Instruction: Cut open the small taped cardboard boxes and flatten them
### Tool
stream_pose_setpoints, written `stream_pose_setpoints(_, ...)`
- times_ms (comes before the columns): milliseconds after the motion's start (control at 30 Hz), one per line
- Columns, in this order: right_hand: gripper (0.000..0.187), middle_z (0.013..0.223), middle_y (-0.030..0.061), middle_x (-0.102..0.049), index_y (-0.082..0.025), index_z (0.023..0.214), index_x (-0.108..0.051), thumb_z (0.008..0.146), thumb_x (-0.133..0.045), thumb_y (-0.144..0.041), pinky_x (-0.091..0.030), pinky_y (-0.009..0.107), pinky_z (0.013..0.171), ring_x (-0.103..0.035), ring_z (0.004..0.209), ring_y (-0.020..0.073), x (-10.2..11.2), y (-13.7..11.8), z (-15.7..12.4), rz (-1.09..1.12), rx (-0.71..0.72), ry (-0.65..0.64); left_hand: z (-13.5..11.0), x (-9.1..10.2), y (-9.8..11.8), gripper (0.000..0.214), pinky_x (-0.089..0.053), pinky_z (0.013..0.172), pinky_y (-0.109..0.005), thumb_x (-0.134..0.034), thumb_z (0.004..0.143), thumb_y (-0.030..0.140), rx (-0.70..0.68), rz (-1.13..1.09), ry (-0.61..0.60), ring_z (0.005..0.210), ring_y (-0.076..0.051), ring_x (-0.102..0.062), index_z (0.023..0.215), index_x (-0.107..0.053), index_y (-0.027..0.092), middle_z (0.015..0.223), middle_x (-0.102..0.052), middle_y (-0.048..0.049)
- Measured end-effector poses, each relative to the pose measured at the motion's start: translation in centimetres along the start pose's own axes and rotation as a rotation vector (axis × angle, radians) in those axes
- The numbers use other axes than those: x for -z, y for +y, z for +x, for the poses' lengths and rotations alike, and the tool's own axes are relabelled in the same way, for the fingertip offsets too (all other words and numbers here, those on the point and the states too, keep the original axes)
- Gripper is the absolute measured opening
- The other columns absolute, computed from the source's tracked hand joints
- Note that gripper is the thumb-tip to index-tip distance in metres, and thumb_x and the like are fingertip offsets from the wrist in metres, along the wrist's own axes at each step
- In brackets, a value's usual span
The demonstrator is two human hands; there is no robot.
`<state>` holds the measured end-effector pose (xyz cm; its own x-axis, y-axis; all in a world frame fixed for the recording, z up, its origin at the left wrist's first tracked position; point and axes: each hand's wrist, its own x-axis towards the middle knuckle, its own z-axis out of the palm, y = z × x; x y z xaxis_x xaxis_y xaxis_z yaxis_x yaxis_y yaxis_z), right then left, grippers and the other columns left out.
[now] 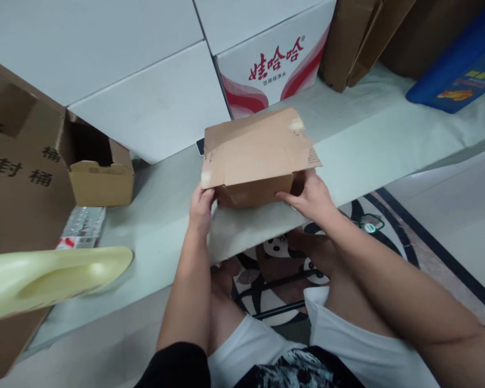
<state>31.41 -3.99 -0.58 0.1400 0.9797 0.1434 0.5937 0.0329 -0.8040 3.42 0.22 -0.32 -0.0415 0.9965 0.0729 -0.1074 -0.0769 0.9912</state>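
Observation:
A brown cardboard box (254, 148) sits on the pale green covered bench in front of me, one broad flap slanting over its near side. My left hand (201, 209) holds the box's left near corner, thumb on the front edge. At the right near corner, my right hand (309, 196) grips the box with its thumb across the front and the other fingers partly hidden behind the cardboard. A dark opening shows beneath the flap by the right thumb. The inside of the box is hidden. Just behind its left edge, a small dark object (200, 146) peeks out.
White cartons (272, 70) with red print stand behind the box. Leftward are a small open carton (101, 180), a clear plastic bottle (83, 223), a pale yellow plastic object (60, 275) and a large printed carton (20, 178). A blue jug (456, 75) stands at back right.

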Motion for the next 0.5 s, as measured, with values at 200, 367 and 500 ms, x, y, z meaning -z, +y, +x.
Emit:
stream_pose_setpoints(200, 0.056, 0.112, 0.0121, -0.07, -0.022, 0.108, -0.06, 0.082, -0.061, -0.072, -0.053, 0.051, 0.098, -0.066, 0.109, 0.0307, 0.7, 0.0, 0.2, 0.35, -0.002, 0.208, -0.8, 0.1, 1.6, 0.046, -0.053, 0.061, -0.025, -0.078, 0.065, 0.044, 0.035, -0.068, -0.122, 0.079, -0.018, -0.07, 0.106, -0.074, 0.022, 0.098, -0.076, -0.0042)
stream_pose_setpoints(367, 0.05, 0.11, 0.0062, -0.074, -0.024, 0.112, -0.068, 0.091, -0.053, -0.067, -0.05, 0.048, 0.108, -0.069, 0.116, 0.0272, 0.2, 1.0, 0.8, 0.646, -0.029, 0.227, -1.3, 0.5, 2.0, 0.045, -0.06, 0.08, -0.038, -0.07, 0.069, 0.045, 0.097, -0.106, -0.231, 0.091, -0.027, -0.074, 0.106, -0.074, 0.021, 0.093, -0.076, -0.007)
stream_pose_setpoints(500, 0.048, 0.113, 0.0064, -0.075, -0.025, 0.114, -0.069, 0.087, -0.059, -0.062, -0.053, 0.05, 0.105, -0.068, 0.117, 0.0299, 0.3, 0.8, 0.7, 0.694, -0.029, 0.243, -0.1, 1.4, 0.9, 0.044, -0.055, 0.094, -0.035, -0.085, 0.064, 0.037, -0.01, 0.101, 0.014, 0.109, -0.026, -0.069, 0.103, -0.071, 0.022, 0.111, -0.075, -0.0063)
